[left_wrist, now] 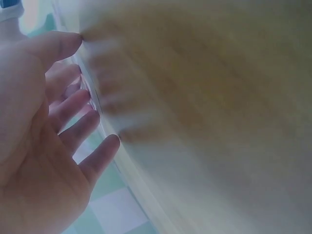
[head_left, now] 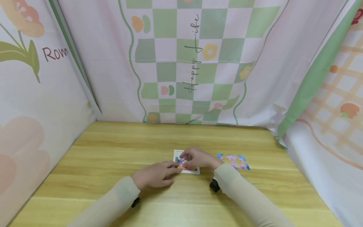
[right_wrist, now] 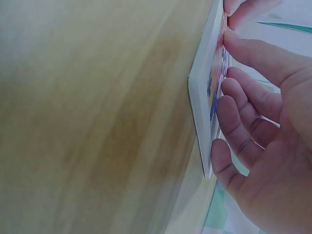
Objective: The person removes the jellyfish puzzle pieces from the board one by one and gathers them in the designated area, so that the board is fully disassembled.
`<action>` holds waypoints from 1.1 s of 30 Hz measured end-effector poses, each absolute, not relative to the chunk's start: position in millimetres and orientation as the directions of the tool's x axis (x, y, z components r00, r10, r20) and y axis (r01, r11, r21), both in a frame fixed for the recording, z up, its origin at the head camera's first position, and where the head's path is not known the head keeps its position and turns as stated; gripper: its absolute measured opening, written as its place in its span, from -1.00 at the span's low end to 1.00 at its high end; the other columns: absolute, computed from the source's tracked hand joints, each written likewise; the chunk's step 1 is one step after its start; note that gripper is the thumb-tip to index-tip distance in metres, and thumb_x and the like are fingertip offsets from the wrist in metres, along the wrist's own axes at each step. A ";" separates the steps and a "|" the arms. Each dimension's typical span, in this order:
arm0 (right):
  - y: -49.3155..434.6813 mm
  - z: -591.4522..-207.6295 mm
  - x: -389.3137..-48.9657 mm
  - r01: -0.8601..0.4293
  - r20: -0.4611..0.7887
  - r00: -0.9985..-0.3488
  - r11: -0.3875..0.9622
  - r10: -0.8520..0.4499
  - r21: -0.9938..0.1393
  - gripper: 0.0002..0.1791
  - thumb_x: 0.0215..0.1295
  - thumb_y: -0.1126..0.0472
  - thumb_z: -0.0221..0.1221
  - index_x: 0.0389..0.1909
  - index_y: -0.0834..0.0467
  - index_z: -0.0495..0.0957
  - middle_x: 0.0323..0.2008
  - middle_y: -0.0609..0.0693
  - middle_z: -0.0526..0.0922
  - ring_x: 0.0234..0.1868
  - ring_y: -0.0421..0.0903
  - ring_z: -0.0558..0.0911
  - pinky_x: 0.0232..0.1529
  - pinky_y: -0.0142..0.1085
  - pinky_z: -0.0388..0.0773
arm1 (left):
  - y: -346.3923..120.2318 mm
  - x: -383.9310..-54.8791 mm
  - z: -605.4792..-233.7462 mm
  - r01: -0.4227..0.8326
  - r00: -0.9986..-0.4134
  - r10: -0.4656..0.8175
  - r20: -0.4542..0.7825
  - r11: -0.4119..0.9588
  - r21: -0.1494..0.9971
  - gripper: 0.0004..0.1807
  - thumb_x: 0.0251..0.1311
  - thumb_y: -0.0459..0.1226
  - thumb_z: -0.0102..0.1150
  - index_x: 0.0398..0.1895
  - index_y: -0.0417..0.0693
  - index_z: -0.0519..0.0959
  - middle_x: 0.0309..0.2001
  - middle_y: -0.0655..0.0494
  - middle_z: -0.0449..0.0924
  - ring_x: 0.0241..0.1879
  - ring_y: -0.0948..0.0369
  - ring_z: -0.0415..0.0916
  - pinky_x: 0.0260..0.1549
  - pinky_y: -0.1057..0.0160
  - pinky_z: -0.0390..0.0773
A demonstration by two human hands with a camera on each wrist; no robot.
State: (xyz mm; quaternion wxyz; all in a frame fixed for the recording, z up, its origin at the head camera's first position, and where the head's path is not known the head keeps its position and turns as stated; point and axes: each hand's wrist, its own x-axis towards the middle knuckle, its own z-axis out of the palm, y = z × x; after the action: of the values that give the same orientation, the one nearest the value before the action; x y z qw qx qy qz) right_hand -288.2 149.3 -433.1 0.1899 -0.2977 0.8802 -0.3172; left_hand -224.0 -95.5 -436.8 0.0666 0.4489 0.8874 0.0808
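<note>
A white-framed puzzle board (head_left: 198, 172) lies on the table, partly covered by both hands. Inside its frame are colourful puzzle pieces, purple and orange among them. My right hand (head_left: 198, 157) reaches over the board from the right, its thumb and index finger bent around a small purple puzzle piece (head_left: 181, 160). In the right wrist view the thumb (right_wrist: 258, 58) and fingertips meet the board's printed face. My left hand (head_left: 156, 174) comes in from the left with fingers extended, the fingertips resting at the board's left part. In the left wrist view its fingers (left_wrist: 80, 131) are spread and loosely straight.
Several loose pink, purple and blue puzzle pieces (head_left: 232, 157) lie in rows to the right of the board, beside the right wrist. The wooden table (head_left: 119, 138) ends at a patterned curtain (head_left: 198, 72) behind, with more cloth hanging on both sides.
</note>
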 end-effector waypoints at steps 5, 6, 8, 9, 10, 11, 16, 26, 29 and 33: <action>149.0 -432.7 -288.5 -0.393 -0.149 -0.751 0.617 -0.643 -0.682 -0.64 0.34 0.20 0.30 0.13 0.18 0.58 -0.05 -0.08 0.62 -0.17 -0.16 0.60 -0.09 -0.21 0.63 | -95.8 -222.6 -437.6 0.801 -0.572 0.820 -0.031 0.566 0.193 -0.40 0.47 -0.09 0.08 0.50 -0.03 0.30 0.46 0.01 0.26 0.39 0.03 0.28 0.35 0.06 0.30; 148.8 -432.4 -288.4 -0.392 -0.149 -0.751 0.615 -0.644 -0.684 -0.64 0.34 0.21 0.30 0.13 0.18 0.58 -0.06 -0.07 0.62 -0.17 -0.16 0.60 -0.09 -0.21 0.63 | -95.6 -222.4 -437.4 0.801 -0.571 0.820 -0.031 0.565 0.199 -0.40 0.47 -0.09 0.08 0.50 -0.04 0.30 0.46 0.01 0.26 0.39 0.04 0.27 0.36 0.06 0.29; 148.6 -432.2 -288.5 -0.387 -0.147 -0.751 0.610 -0.644 -0.692 -0.64 0.33 0.22 0.31 0.12 0.18 0.58 -0.07 -0.06 0.62 -0.18 -0.15 0.61 -0.09 -0.20 0.63 | -95.2 -222.3 -437.5 0.801 -0.570 0.821 -0.029 0.563 0.204 -0.40 0.47 -0.09 0.09 0.50 -0.05 0.31 0.46 0.02 0.26 0.40 0.04 0.27 0.36 0.07 0.29; 148.4 -432.2 -288.5 -0.384 -0.146 -0.752 0.608 -0.643 -0.695 -0.64 0.33 0.23 0.31 0.11 0.18 0.57 -0.08 -0.05 0.62 -0.19 -0.14 0.61 -0.09 -0.19 0.63 | -94.9 -222.3 -437.5 0.799 -0.571 0.820 -0.032 0.565 0.206 -0.40 0.46 -0.09 0.10 0.49 -0.05 0.31 0.46 0.03 0.26 0.40 0.05 0.26 0.36 0.08 0.28; 148.4 -432.2 -288.5 -0.380 -0.147 -0.753 0.606 -0.641 -0.699 -0.64 0.32 0.24 0.31 0.11 0.18 0.57 -0.09 -0.05 0.61 -0.19 -0.14 0.61 -0.08 -0.18 0.63 | -94.7 -222.4 -437.6 0.798 -0.573 0.819 -0.032 0.566 0.207 -0.40 0.46 -0.09 0.10 0.49 -0.05 0.31 0.46 0.03 0.26 0.40 0.05 0.26 0.36 0.08 0.28; 148.2 -432.4 -288.4 -0.375 -0.147 -0.754 0.603 -0.641 -0.704 -0.65 0.32 0.25 0.32 0.10 0.17 0.56 -0.09 -0.04 0.60 -0.19 -0.13 0.62 -0.09 -0.18 0.63 | -94.5 -222.7 -437.7 0.796 -0.575 0.818 -0.033 0.568 0.209 -0.40 0.46 -0.09 0.11 0.49 -0.05 0.32 0.46 0.04 0.26 0.40 0.06 0.26 0.36 0.09 0.28; 146.9 -432.8 -287.5 -0.332 -0.157 -0.759 0.583 -0.632 -0.741 -0.66 0.29 0.32 0.31 0.06 0.14 0.51 -0.07 0.00 0.56 -0.21 -0.10 0.62 -0.17 -0.19 0.66 | -93.4 -223.4 -437.6 0.784 -0.590 0.807 -0.038 0.583 0.214 -0.41 0.45 -0.09 0.11 0.48 -0.03 0.33 0.45 0.05 0.27 0.40 0.08 0.26 0.37 0.10 0.28; 142.9 -430.3 -287.0 -0.438 -0.080 -0.743 0.574 -0.664 -0.692 -0.86 0.46 0.25 0.18 -0.04 0.11 0.48 -0.18 -0.06 0.62 -0.25 -0.16 0.63 -0.21 -0.25 0.64 | -92.1 -223.7 -436.3 0.776 -0.595 0.802 -0.054 0.591 0.221 -0.41 0.46 -0.09 0.10 0.48 -0.03 0.33 0.45 0.04 0.28 0.40 0.08 0.25 0.37 0.12 0.27; 141.7 -429.5 -287.5 -0.460 -0.071 -0.738 0.578 -0.671 -0.674 -0.88 0.49 0.23 0.14 -0.03 0.10 0.51 -0.22 -0.09 0.65 -0.32 -0.17 0.65 -0.22 -0.25 0.64 | -92.0 -223.7 -436.2 0.779 -0.592 0.804 -0.055 0.588 0.218 -0.41 0.46 -0.08 0.10 0.48 -0.04 0.33 0.45 0.03 0.28 0.41 0.09 0.25 0.38 0.13 0.26; 142.0 -428.5 -287.5 -0.470 -0.065 -0.732 0.571 -0.679 -0.672 -0.88 0.50 0.22 0.13 -0.03 0.10 0.54 -0.21 -0.09 0.65 -0.27 -0.17 0.65 -0.15 -0.21 0.64 | -92.0 -223.2 -435.9 0.777 -0.592 0.804 -0.062 0.589 0.220 -0.41 0.47 -0.08 0.09 0.48 -0.05 0.32 0.45 0.03 0.27 0.41 0.09 0.23 0.38 0.13 0.25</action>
State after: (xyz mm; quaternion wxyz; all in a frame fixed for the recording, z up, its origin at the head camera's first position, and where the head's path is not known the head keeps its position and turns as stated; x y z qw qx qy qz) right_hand -287.5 142.0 -428.5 0.1602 -0.3295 0.8718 -0.3251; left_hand -223.2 -92.0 -435.9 0.0776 0.4451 0.8881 0.0850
